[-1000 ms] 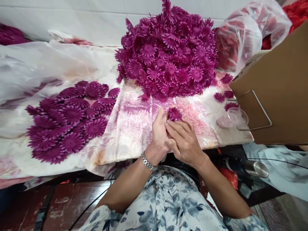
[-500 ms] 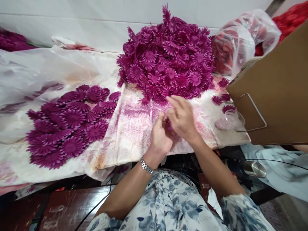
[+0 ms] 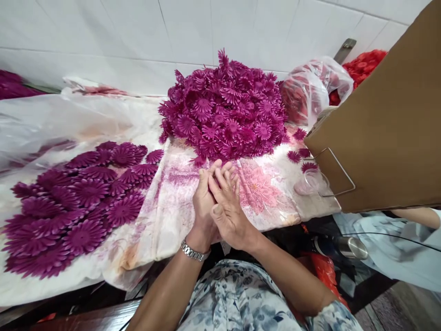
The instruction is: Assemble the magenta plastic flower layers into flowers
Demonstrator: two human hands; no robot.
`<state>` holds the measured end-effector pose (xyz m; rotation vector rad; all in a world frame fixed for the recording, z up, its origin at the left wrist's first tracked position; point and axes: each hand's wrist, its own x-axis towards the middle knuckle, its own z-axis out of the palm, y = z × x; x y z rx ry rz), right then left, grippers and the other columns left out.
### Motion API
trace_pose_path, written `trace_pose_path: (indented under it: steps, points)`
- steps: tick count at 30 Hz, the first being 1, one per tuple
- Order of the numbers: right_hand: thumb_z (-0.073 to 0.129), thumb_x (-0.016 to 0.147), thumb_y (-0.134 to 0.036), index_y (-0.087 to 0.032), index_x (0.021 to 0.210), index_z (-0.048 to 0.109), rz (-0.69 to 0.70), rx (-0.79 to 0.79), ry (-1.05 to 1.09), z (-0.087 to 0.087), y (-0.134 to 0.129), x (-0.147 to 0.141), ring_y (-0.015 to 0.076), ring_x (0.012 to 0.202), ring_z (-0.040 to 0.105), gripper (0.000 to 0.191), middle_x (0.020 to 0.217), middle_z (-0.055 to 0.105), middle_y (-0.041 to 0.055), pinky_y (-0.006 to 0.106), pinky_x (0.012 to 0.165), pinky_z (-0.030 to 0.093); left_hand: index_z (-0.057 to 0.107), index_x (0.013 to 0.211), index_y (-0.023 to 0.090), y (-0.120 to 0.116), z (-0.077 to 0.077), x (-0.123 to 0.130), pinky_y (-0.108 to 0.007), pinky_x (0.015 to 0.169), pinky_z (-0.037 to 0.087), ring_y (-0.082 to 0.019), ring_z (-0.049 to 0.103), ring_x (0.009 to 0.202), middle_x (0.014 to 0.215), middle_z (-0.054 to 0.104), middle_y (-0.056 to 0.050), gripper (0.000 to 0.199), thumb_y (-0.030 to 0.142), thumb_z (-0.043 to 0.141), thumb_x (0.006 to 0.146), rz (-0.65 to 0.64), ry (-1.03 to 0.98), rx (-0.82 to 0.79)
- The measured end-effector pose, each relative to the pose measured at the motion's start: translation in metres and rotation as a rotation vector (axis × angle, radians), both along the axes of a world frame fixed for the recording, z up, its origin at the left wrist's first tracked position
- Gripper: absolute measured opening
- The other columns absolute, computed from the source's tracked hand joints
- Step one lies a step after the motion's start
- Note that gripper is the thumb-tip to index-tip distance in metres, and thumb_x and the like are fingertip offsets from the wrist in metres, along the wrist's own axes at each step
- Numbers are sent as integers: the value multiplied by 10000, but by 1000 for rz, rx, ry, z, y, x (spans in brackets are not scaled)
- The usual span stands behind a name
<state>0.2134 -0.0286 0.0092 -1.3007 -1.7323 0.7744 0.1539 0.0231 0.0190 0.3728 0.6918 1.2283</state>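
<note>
My left hand (image 3: pixel 202 204), with a metal watch (image 3: pixel 195 252) on its wrist, has its fingers stretched out beneath the right one. Across its palm lies my right hand (image 3: pixel 230 215), fingers extended, back upward. The palms touch, and I see nothing held between them; the space between is hidden. Just beyond the fingertips rises a tall heap of small purple artificial flower heads (image 3: pixel 223 110). On the left, larger purple flower heads (image 3: pixel 89 193) lie overlapping in a low pile.
A stained floral cloth (image 3: pixel 182 202) covers the table. At right stand a cardboard box (image 3: pixel 379 138) with a wire handle (image 3: pixel 339 168), a small clear dish (image 3: pixel 315 181) and loose purple flowers (image 3: pixel 293 156). Behind is a clear bag of red material (image 3: pixel 306 92). A person's sleeve (image 3: pixel 399 248) shows at lower right.
My raised right hand has come down flat onto my left, and the left fingers have straightened. The camera view has tilted up and shifted slightly right.
</note>
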Motion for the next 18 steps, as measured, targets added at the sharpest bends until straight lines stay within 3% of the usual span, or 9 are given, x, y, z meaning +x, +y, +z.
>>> trace_pose_path:
  steps: [2, 4, 7, 10, 13, 16, 18]
  points:
    - [162, 873, -652, -247, 1479, 96, 32, -14, 30, 7, 6, 7, 259, 1444, 112, 732, 1553, 167, 53, 570, 1171, 4, 655, 967, 238, 2, -1, -2, -319, 925, 487, -188, 619, 1081, 1050, 704, -53, 278, 437, 487, 868, 63, 10, -17]
    - [194, 884, -634, -255, 1479, 81, 17, 18, 84, 14, 16, 13, 234, 1415, 245, 714, 1504, 322, 59, 541, 1180, 98, 663, 914, 196, 5, -1, -4, -274, 901, 490, -154, 655, 975, 953, 716, -43, 196, 317, 519, 860, 93, -6, -18]
    - [201, 901, -611, -274, 1426, 304, -132, 115, 138, 18, 40, 18, 196, 1344, 381, 633, 1402, 485, 46, 468, 1151, 265, 673, 924, 185, 6, -3, -1, -220, 896, 476, -124, 658, 948, 936, 712, -32, 181, 209, 511, 847, 75, -28, 23]
    - [178, 889, -635, -275, 1331, 464, -165, 75, 115, 9, 53, 12, 197, 1388, 302, 639, 1460, 407, 31, 480, 1167, 215, 633, 1084, 223, -3, -12, 5, -261, 1013, 412, -158, 552, 1184, 1155, 662, -39, 266, 259, 477, 872, 89, 57, 48]
    - [159, 881, -650, -225, 1399, 368, -83, -29, 167, 0, 38, -5, 186, 1431, 191, 701, 1519, 292, 46, 453, 1192, 155, 542, 1236, 295, -11, -23, 3, -299, 1114, 305, -170, 352, 1361, 1353, 539, 2, 364, 334, 473, 882, 99, 177, 72]
    - [189, 884, -644, -170, 1445, 264, -88, 53, 284, -2, 17, -16, 172, 1423, 219, 739, 1520, 284, 71, 396, 1194, 190, 449, 1322, 384, -12, -25, -2, -318, 1134, 282, -167, 234, 1412, 1442, 439, 52, 428, 398, 439, 894, 76, 212, 144]
    - [185, 892, -630, -195, 1430, 306, -103, 119, 298, -2, 17, -14, 171, 1428, 203, 702, 1518, 293, 40, 403, 1200, 170, 435, 1339, 383, -12, -22, -1, -339, 1142, 271, -174, 200, 1421, 1471, 397, 55, 442, 455, 383, 906, 35, 261, 226]
